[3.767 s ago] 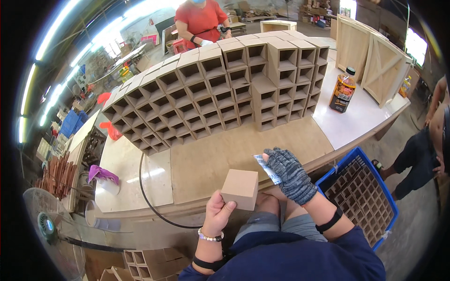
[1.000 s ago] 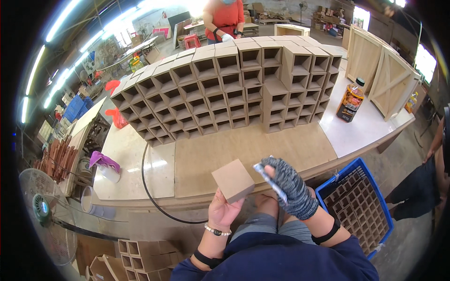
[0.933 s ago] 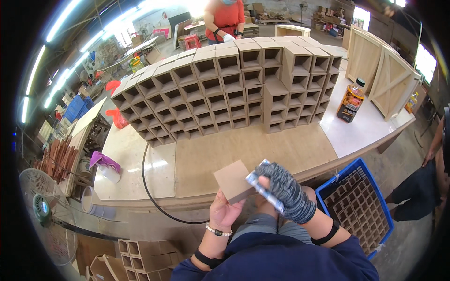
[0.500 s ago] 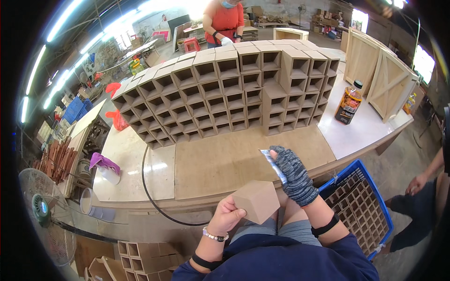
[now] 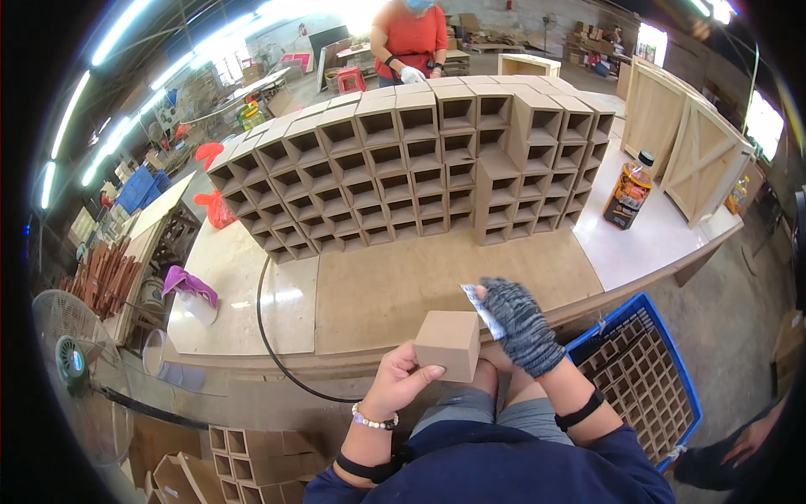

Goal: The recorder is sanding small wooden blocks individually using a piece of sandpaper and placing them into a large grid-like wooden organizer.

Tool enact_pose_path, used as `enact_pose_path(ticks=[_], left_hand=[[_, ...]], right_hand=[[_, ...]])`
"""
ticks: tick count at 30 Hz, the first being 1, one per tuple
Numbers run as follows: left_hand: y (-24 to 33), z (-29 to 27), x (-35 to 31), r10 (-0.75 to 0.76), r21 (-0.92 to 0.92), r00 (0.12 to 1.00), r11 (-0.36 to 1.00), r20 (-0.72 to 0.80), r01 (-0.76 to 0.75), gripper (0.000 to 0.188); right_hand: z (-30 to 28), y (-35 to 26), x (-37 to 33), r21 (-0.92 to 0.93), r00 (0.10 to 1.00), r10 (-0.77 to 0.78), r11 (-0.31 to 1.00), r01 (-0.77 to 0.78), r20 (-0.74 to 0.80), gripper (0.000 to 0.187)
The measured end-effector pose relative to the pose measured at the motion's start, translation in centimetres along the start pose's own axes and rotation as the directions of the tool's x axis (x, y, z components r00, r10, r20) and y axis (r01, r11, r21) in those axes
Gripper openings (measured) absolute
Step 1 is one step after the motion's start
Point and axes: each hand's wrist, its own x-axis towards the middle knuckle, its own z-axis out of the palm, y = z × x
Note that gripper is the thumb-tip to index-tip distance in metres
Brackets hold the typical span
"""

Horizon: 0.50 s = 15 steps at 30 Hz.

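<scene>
In my bare left hand is a small brown square box, pinched by its lower left side between thumb and fingers. My right hand, in a dark grey knitted fingerless glove, grips a thin flat strip with a whitish-blue face. The strip is just to the right of the box, apart from it; I cannot make out its exact kind. Beyond both hands, many similar brown boxes are stacked on their sides like a wall, open ends facing me.
The stack stands on a wooden worktable. A dark-labelled bottle is at its right. A blue crate of boxes sits by my right arm. A black hose crosses the table edge; a fan stands left. A co-worker stands behind the stack.
My left hand has turned the box and raised it slightly. My right hand with the strip has come a little lower. The person at the right edge has moved lower in view.
</scene>
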Motion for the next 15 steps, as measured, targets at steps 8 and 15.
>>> enact_pose_path(ticks=[8, 15], left_hand=[[1.3, 0.4, 1.3, -0.019, 0.349, 0.997, 0.936, -0.080, 0.046, 0.022], [-1.7, 0.1, 1.4, -0.032, 0.452, 0.977, 0.883, -0.210, 0.126, 0.022]], right_hand=[[-0.5, 1.3, -1.0, 0.023, 0.988, 0.119, 0.993, -0.117, -0.095, 0.053], [-0.2, -2.0, -0.4, 0.041, 0.990, 0.068, 0.997, -0.064, -0.125, 0.051]])
